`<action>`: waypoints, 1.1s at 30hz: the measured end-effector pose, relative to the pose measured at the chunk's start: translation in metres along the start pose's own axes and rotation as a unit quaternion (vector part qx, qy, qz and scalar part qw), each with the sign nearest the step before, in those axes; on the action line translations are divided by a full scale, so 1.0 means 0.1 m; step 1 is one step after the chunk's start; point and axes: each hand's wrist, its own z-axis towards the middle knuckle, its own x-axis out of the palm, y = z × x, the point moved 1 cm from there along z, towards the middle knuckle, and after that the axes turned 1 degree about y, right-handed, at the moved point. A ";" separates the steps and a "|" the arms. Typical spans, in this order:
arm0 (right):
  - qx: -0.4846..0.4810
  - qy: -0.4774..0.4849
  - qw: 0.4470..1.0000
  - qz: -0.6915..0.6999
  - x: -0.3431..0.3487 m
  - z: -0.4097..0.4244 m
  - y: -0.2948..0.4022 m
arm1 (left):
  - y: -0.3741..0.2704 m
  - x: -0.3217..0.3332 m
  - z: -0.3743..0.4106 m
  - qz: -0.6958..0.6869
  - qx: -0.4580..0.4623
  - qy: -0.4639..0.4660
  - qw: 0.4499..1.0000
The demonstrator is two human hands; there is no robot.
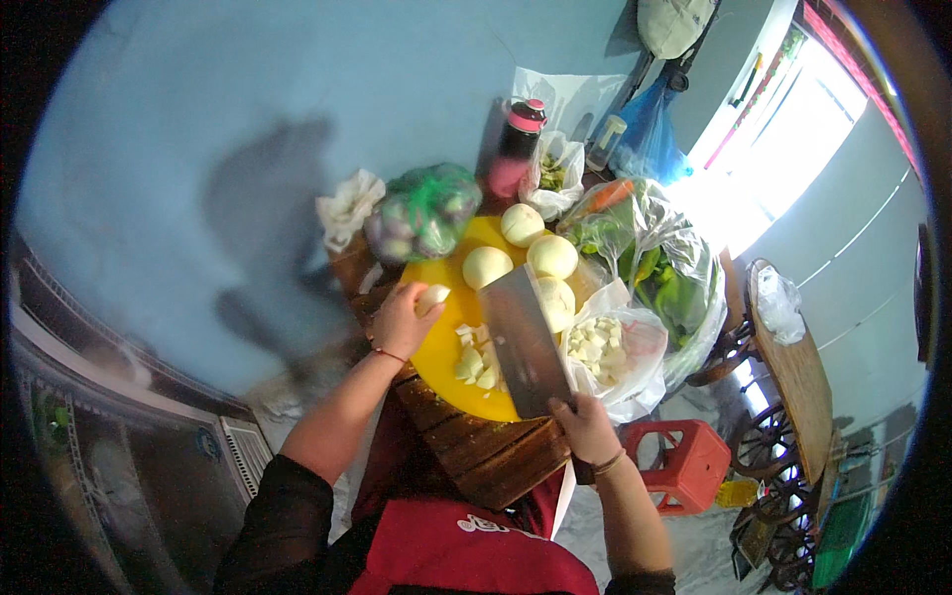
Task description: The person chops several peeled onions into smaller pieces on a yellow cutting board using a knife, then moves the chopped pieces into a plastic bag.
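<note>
My left hand (399,321) grips a pale peeled vegetable piece (432,299) above the left side of a round yellow cutting board (435,355). In my right hand (587,431) is the handle of a wide-bladed cleaver (526,343), its blade tilted across the right part of the board. Small pale diced pieces (474,363) lie between the left hand and the blade, some partly hidden by it. Behind the cleaver sit several whole peeled round vegetables (552,256). A white plastic bag (645,343) at the board's right edge holds more diced pieces (597,348).
The board rests on a dark wooden table (483,454) by a blue wall. Around it are a green net bag of vegetables (428,216), a pink-and-black bottle (517,145) and a clear bag of green peppers (658,286). A red plastic stool (678,462) stands at right.
</note>
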 end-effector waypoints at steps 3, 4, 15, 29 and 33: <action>0.040 0.099 0.994 -0.019 0.16 0.04 -0.06 | 0.14 -0.11 -0.14 0.113 -0.008 -0.005 0.993; 0.043 0.119 0.991 -0.031 0.22 0.06 -0.06 | 0.19 -0.09 -0.20 0.133 -0.004 -0.016 0.991; -0.064 0.000 0.972 -0.227 0.10 0.13 -0.14 | -0.27 0.06 -0.84 0.091 0.115 0.059 0.987; -0.083 0.053 0.922 -0.374 0.21 0.17 0.23 | -0.15 0.06 -1.08 0.044 0.127 0.020 0.991; -0.126 0.018 0.926 -0.356 0.40 0.32 0.15 | -0.15 0.09 -1.07 0.060 0.140 0.025 0.988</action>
